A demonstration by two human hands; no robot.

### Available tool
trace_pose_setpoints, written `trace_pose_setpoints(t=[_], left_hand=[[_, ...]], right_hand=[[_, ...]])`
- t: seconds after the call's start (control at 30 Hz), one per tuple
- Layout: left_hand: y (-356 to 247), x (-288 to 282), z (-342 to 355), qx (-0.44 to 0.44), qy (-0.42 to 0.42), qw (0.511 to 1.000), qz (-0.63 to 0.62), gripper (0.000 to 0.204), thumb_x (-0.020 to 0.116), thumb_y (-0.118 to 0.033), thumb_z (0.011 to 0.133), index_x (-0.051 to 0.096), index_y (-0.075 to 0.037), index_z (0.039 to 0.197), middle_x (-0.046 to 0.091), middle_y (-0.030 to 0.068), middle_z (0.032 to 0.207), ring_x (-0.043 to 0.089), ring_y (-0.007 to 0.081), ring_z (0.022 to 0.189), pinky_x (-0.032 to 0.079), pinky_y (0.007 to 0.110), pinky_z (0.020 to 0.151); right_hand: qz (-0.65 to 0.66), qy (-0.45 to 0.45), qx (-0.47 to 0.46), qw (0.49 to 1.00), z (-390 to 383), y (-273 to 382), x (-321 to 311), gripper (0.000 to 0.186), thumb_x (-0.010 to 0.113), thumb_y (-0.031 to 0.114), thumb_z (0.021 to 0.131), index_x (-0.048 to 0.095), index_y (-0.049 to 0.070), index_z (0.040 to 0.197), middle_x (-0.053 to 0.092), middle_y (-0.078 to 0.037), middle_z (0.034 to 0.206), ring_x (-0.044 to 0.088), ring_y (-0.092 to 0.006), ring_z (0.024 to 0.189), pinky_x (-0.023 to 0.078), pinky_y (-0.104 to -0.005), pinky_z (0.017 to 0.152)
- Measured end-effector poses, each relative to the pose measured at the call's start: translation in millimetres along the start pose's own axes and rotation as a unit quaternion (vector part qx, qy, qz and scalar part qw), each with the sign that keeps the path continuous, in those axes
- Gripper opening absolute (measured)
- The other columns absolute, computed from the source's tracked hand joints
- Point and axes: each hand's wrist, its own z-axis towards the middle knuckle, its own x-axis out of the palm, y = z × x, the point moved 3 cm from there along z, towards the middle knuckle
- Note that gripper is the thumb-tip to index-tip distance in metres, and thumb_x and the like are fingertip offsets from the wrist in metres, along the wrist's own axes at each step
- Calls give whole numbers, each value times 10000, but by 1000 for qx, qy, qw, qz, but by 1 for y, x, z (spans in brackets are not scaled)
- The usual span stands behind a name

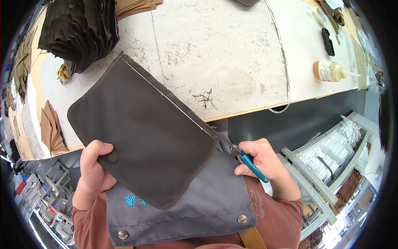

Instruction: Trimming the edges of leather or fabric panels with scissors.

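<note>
A dark brown, leather-like panel with rounded corners is held up in front of my apron. My left hand grips its lower left edge, thumb on top and the fingers hidden behind. Along the panel's upper right side runs a thin white line, with a rough dark strip outside it. My right hand is closed on scissors with teal handles. Their blades point up and left and meet the strip near the panel's right corner. I cannot tell how far the blades are apart.
On the table, a thick stack of dark pieces stands at the far left. Brown sheets lie nearer on that side. Small dark scraps lie mid-table. A bottle of amber liquid and a black tool lie right.
</note>
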Motion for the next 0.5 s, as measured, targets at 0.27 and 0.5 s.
trace_pose_setpoints(t=[0.27,0.5], left_hand=[[1,5,-2,11,20,1000,16,392,382,-106,840,462,145,1130,595,248,1115,628,334,983,515,415,875],[0,8,-3,15,15,999,34,388,385,-97,838,449,140,1138,589,243,1115,627,334,981,519,424,867]], right_hand=[[-34,2,-31,999,4,1,-2,638,761,557,690,380,53,607,340,-78,515,341,-235,457,320,-313,442],[-57,-10,-37,998,8,10,-4,640,746,578,693,387,54,613,379,-83,512,388,-251,450,341,-323,445]])
